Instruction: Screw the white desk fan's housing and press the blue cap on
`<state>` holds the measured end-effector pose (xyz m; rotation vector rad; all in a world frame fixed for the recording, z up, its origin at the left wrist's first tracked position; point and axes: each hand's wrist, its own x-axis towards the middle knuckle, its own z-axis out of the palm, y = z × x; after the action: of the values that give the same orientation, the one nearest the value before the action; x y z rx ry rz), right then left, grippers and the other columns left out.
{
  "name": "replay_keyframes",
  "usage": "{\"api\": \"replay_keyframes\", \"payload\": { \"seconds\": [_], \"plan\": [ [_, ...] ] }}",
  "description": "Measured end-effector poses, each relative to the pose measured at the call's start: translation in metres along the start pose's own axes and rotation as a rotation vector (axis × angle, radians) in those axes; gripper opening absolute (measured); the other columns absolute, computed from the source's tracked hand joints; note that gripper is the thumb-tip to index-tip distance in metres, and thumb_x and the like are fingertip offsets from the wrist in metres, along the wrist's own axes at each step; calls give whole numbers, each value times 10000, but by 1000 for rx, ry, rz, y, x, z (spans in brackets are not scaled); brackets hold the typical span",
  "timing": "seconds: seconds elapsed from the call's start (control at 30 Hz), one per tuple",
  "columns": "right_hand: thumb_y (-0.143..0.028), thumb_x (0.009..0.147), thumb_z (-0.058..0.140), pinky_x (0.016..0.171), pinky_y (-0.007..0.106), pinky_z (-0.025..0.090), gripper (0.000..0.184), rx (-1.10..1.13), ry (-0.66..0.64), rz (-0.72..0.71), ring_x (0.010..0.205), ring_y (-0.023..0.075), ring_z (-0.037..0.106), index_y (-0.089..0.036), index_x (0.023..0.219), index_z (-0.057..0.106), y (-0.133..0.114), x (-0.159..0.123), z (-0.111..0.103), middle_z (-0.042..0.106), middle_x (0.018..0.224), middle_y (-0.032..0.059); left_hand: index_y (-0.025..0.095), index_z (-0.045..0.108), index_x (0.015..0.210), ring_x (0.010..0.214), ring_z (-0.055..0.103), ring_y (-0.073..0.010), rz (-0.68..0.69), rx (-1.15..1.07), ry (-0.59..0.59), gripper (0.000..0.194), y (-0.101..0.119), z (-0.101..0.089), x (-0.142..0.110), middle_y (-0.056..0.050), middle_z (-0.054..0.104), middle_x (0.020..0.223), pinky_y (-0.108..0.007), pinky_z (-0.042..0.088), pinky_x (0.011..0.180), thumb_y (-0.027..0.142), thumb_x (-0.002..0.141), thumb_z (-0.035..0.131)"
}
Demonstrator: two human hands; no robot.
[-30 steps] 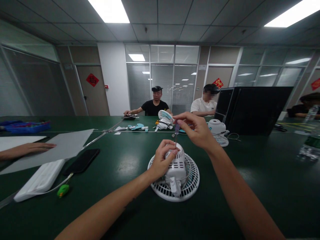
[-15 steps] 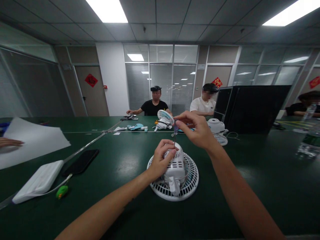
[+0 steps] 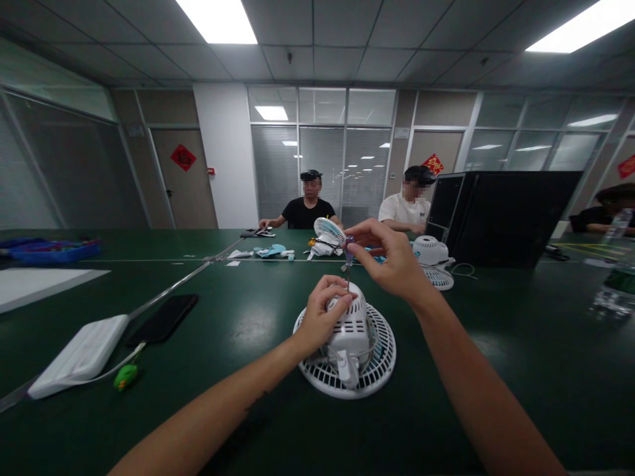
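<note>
A white electric fan (image 3: 354, 327) lies grille-down on the green table, its motor housing upward. My left hand (image 3: 322, 314) is closed around the top left of the housing, with thumb and fingertips beside the screwdriver's shaft. In my right hand (image 3: 387, 258), thumb and fingers pinch the purple, clear-looking handle of a screwdriver (image 3: 350, 254). The screwdriver stands upright, and its shaft runs down to the top of the housing. Its tip is hidden by my left fingertips.
On the left lie a white power bank (image 3: 82, 354), a black phone (image 3: 163, 319), a green trinket (image 3: 126, 377), white paper (image 3: 44, 284) and a blue tray (image 3: 54, 250). Other fans (image 3: 330, 235) and a black computer case (image 3: 506, 218) stand farther back. Two people sit opposite; another sits far right.
The white paper at left has dropped lower and shifted left, uncovering the blue tray. Another person's hand there has left the view. My hands keep nearly the same pose on fan and screwdriver.
</note>
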<state>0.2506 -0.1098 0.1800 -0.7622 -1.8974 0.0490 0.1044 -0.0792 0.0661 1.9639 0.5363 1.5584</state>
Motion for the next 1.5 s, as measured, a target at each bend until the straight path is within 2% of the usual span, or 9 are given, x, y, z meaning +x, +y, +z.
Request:
{"api": "replay_keyframes", "payload": {
  "seconds": [0.17,0.4,0.6,0.77,0.9,1.0,1.13,1.33,1.5],
  "plan": [
    [-352,795,682,534,234,510,233,22,35,44,636,115,599,-205,878,521,-1,2,0,600,790,-6,177,724,819,1013,577,-217,-9,-7,11,197,1,1,0,-69,571,991,-366,445,950,322,880,605],
    [-350,822,648,500,219,472,222,55,70,62,594,90,563,-213,858,477,8,2,-1,552,812,-17,171,724,816,1011,575,-212,-12,-5,7,180,-1,1,0,-70,571,995,-358,442,947,288,874,600],
    [-393,792,681,513,231,506,285,79,217,110,637,111,576,-227,879,467,16,5,1,542,822,-12,174,712,817,1001,574,-212,9,14,7,190,-1,1,0,-70,565,996,-359,445,935,297,887,585],
    [-442,765,701,504,283,548,331,165,452,175,636,145,603,-248,893,466,22,9,-20,565,843,8,171,706,838,1036,575,-226,16,40,-2,232,0,0,-1,-81,566,1015,-372,445,951,354,899,577],
    [-456,734,728,476,306,555,355,203,435,305,601,164,612,-257,886,476,44,6,-40,600,788,5,168,702,821,1019,578,-226,15,41,-3,240,1,0,-1,-81,564,1013,-373,458,937,359,898,579],
    [-482,709,733,445,307,544,380,166,299,449,558,166,616,-242,876,492,71,-11,-46,602,741,-9,170,696,794,1011,579,-226,16,45,3,247,2,0,-1,-79,565,1005,-370,463,930,361,897,578],
    [-434,769,666,466,291,517,289,-107,-110,688,534,161,624,-205,873,525,104,-58,-44,635,706,-1,170,693,788,1014,582,-230,11,51,3,239,3,0,-1,-81,571,1006,-381,458,942,351,896,580],
    [-335,814,630,574,255,502,168,-312,-653,817,576,160,673,-193,813,541,124,-116,-29,691,626,14,164,697,820,1033,582,-233,35,49,11,235,1,1,-2,-83,571,1002,-378,442,953,340,904,566],
    [-469,810,612,518,260,481,381,-272,-760,894,613,181,678,-156,1025,583,125,-115,-37,717,782,59,169,699,837,1034,581,-232,41,79,12,238,0,0,-2,-86,572,1011,-383,443,957,348,910,560]
  ]
}}
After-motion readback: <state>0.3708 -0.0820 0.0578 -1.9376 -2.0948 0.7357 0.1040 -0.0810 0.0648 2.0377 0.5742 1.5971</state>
